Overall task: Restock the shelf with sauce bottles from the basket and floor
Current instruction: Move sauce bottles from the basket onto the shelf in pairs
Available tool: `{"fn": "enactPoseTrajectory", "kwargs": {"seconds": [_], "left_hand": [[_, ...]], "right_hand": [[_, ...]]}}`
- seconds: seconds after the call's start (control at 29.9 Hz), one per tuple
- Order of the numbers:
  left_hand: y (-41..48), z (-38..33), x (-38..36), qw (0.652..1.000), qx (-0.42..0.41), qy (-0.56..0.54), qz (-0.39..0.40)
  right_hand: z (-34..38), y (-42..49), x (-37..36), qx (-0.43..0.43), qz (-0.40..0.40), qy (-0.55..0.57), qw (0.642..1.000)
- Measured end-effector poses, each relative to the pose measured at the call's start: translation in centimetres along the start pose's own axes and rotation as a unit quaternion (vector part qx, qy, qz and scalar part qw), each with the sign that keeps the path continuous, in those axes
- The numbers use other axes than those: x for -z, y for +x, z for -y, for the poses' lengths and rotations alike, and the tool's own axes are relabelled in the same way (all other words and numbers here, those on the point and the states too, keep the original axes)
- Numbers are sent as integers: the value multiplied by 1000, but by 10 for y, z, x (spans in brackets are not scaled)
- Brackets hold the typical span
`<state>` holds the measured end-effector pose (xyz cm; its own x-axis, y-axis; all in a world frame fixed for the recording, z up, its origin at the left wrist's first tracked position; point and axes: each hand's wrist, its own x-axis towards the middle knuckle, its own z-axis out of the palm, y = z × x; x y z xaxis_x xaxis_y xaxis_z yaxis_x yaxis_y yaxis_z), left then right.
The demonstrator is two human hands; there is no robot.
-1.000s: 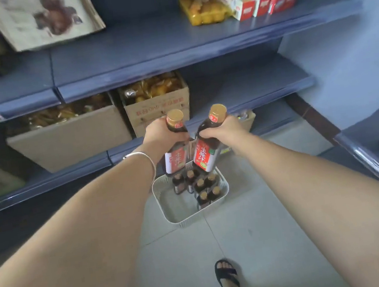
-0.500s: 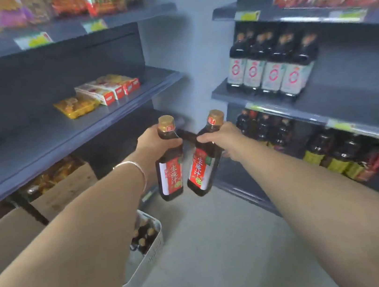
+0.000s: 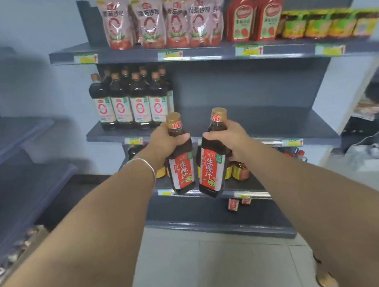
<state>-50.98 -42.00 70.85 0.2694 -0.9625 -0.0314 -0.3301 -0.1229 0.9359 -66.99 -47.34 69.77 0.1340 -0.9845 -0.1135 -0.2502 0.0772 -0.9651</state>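
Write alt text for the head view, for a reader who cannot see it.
The left hand grips one red-labelled sauce bottle by its neck, the right hand a second bottle, before a grey shelf with dark bottles at its left end.

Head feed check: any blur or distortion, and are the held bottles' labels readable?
Head view: labels on the left bottle and right bottle read clearly at centre; head view edges smear with motion blur, worst on the yellow jars top right and the left shelving; wide lens bows shelf lines; light even, no harsh glare.
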Motion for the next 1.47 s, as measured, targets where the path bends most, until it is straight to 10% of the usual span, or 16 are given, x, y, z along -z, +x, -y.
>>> {"fn": "enactPoseTrajectory", "kwargs": {"seconds": [0.94,1.47], "left_hand": [[375,-19,-120,995,-59,58,49],[432,17,-149,997,-63,-36,2]], "right_hand": [[-7,361,65,36,-74,-20,996],[-56,435,60,67,-25,3,997]]}}
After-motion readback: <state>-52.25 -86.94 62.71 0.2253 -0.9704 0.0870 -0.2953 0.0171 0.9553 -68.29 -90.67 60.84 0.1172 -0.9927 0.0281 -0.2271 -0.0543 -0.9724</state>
